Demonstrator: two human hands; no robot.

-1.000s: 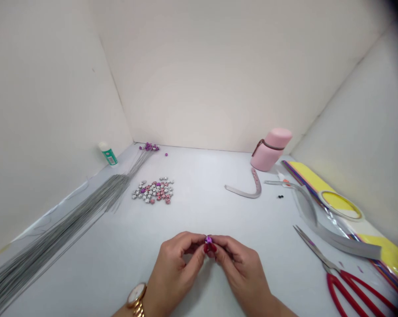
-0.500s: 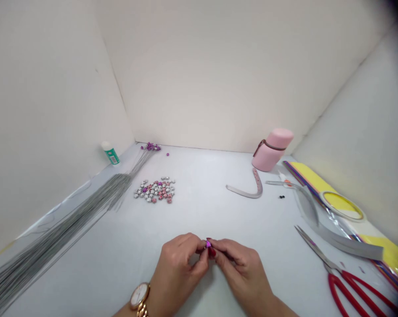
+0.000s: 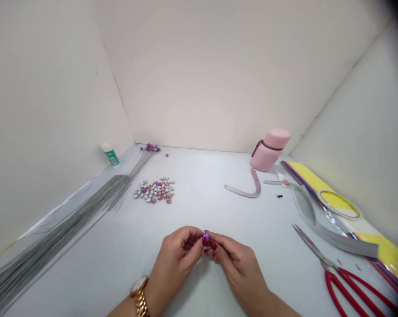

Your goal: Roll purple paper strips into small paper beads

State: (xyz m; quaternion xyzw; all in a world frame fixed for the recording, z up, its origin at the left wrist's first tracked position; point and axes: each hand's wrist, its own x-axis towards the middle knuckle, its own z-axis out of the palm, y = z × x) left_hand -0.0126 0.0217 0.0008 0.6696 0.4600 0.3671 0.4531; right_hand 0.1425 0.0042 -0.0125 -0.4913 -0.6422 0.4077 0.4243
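A small purple foil bead (image 3: 206, 236) is pinched just above the bottom centre of the frame, between the fingertips of the left hand (image 3: 174, 264) and the right hand (image 3: 238, 268). Both grips are closed on it. A gold wristwatch (image 3: 139, 295) is worn on the left wrist. At lower right, red-handled scissors (image 3: 347, 290) are laid on the white surface (image 3: 199, 207), with a long grey strip (image 3: 337, 240) just above them. Yellow paper (image 3: 384, 253) and a roll of clear tape (image 3: 339, 204) lie at the right edge. A bundle of thin grey wires (image 3: 53, 229) stretches from lower left toward the far corner. Near the centre, a heap of small silver, pink and purple foil beads (image 3: 154, 190) is spread. Farther back, a curved grey strip (image 3: 248, 189) lies before a pink bottle (image 3: 269, 149), and a green-labelled glue bottle (image 3: 110, 154) stands at the far left corner.
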